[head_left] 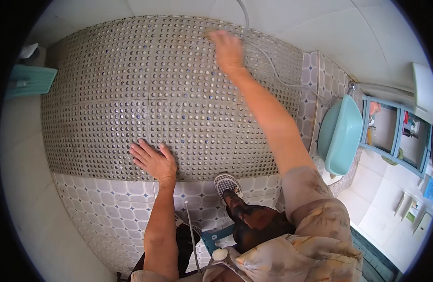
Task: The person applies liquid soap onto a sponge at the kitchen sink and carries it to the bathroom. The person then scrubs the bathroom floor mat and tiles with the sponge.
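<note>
My left hand (154, 162) lies palm down with its fingers spread on the grey perforated mat (117, 110), close to the mat's near edge. Nothing is in it. Farther off, at the upper part of the mat, my right hand (227, 50) is blurred, its fingers bent over a small brownish object (210, 34) that is too smeared to name. That object touches the mat. A thin grey hose (275, 73) runs down over the mat just right of my right hand.
A teal basin (344, 137) stands on edge at the right, beside a blue shelf (394, 129). At the left wall is a teal plastic item (33, 80). Patterned tiles (108, 199) border the mat, and a checkered shoe (226, 182) rests at its near edge.
</note>
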{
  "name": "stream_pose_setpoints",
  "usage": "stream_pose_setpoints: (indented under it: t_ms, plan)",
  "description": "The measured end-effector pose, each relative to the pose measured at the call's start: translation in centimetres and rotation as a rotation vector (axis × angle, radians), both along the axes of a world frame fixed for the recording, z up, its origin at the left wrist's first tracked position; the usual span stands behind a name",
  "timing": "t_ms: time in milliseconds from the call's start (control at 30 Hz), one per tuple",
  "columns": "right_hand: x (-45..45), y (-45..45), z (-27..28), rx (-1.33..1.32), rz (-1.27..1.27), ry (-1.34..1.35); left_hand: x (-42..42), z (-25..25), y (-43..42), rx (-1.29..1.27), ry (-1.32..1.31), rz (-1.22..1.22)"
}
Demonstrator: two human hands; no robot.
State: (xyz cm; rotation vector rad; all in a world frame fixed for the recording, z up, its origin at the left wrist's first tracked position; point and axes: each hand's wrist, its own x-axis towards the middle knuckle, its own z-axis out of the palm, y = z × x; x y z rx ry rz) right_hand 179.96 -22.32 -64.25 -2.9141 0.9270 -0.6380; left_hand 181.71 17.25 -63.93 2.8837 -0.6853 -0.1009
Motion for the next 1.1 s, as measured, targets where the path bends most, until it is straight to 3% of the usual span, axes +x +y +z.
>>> stream_pose_setpoints:
  t_ms: [100, 167, 267, 333, 400, 433, 467, 533, 633, 700, 833, 933, 1033, 1100]
  plan:
    - [-5.4, -5.5, -1.9, -0.176, -0.297, 0.039, 0.0, 0.1, 0.1, 0.007, 0.015, 0.000]
    - [-8.0, -6.2, -1.2, -0.104, -0.553, 0.021, 0.0, 0.2, 0.0, 0.006, 0.020, 0.001]
    - [-8.4, -5.4, -1.7, -0.041, -0.700, 0.039, 0.0, 0.2, 0.0, 0.012, 0.019, -0.004]
    - [-5.9, -2.7, -3.2, 0.373, -0.606, -0.455, 0.0, 0.1, -0.1, 0.018, 0.013, -0.008]
    - [-1.6, 3.3, 0.0, 0.462, -0.296, -0.338, -0.1, 0.0, -0.2, 0.012, 0.012, -0.001]
    - [-0.1, 6.2, -1.4, 0.299, -0.235, -0.133, -0.1, -0.1, -0.2, 0.009, 0.010, 0.001]
    - [0.6, 9.4, 0.3, 0.164, 0.022, -0.092, -0.1, -0.2, -0.1, 0.008, 0.003, -0.003]
    - [0.4, 14.4, 0.4, 0.149, 0.237, -0.105, -0.1, -0.6, 0.1, 0.008, -0.011, -0.007]
    - [-2.4, 12.3, 0.8, 0.182, 0.203, -0.029, -0.1, -0.3, -0.1, -0.006, 0.011, -0.010]
    - [-4.8, 7.5, 0.4, 0.223, 0.008, 0.045, -0.1, 0.1, 0.0, 0.001, 0.027, -0.003]
    - [-12.2, -1.2, -1.2, -0.114, -0.366, 0.063, -0.1, 0.1, -0.2, 0.023, 0.018, -0.004]
    - [-12.2, -2.3, 0.6, 0.011, -0.675, 0.072, 0.0, -0.1, -0.1, 0.024, -0.003, -0.005]
    - [-10.2, 0.4, -1.6, -0.045, -0.374, -0.011, -0.1, -0.2, 0.0, 0.019, -0.017, -0.011]
    - [-7.5, 7.7, -0.5, 0.178, -0.171, -0.059, -0.1, -0.2, -0.2, 0.008, -0.022, -0.005]
